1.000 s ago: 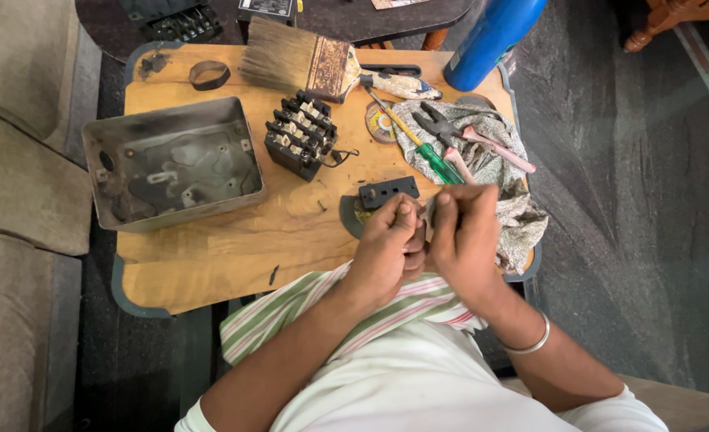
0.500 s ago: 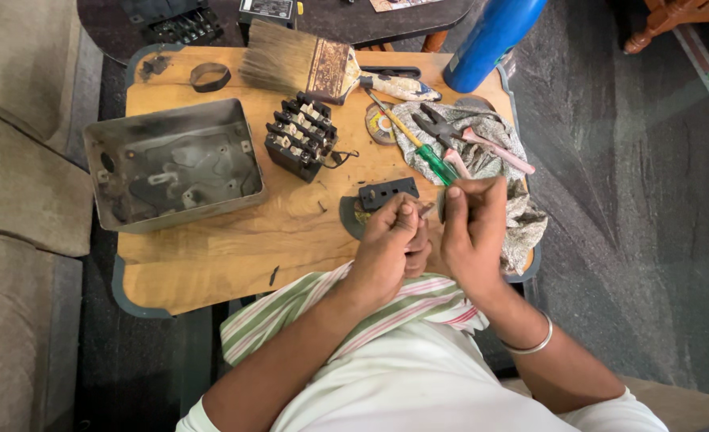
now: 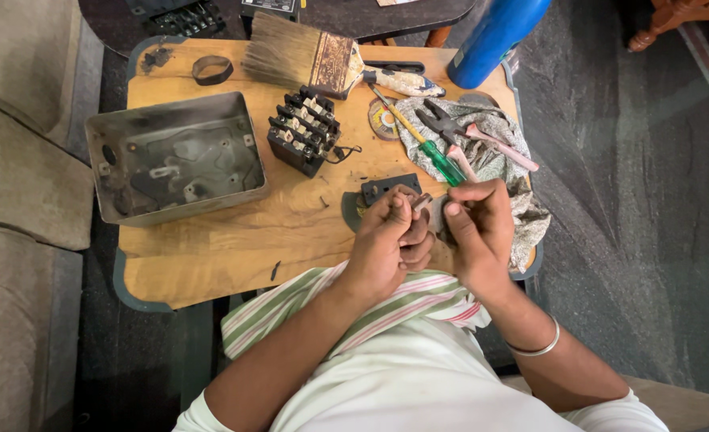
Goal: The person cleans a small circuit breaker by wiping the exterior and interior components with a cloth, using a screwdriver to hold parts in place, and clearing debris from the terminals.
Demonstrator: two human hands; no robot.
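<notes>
Both hands barely shifted over the last second, work stays at the same spot: left hand (image 3: 386, 240) closed around a small metal part (image 3: 420, 202) at the near table (image 3: 210, 256) edge, right hand (image 3: 478, 228) pinched shut beside it, content unclear. Beyond: black ribbed terminal block (image 3: 302, 130), dented grey metal box (image 3: 174, 156), bristly brush (image 3: 302, 58), green-handled screwdriver (image 3: 434, 156) and pliers (image 3: 466, 132) on patterned cloth (image 3: 522, 200).

Green-handled screwdriver (image 3: 442, 164), blue bottle (image 3: 494, 36) — floral grey cloth (image 3: 494, 156)

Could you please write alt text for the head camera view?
A person's left hand and right hand pinch a small part over a wooden table, with a metal box, black terminal block, brush and green screwdriver beyond.
</notes>
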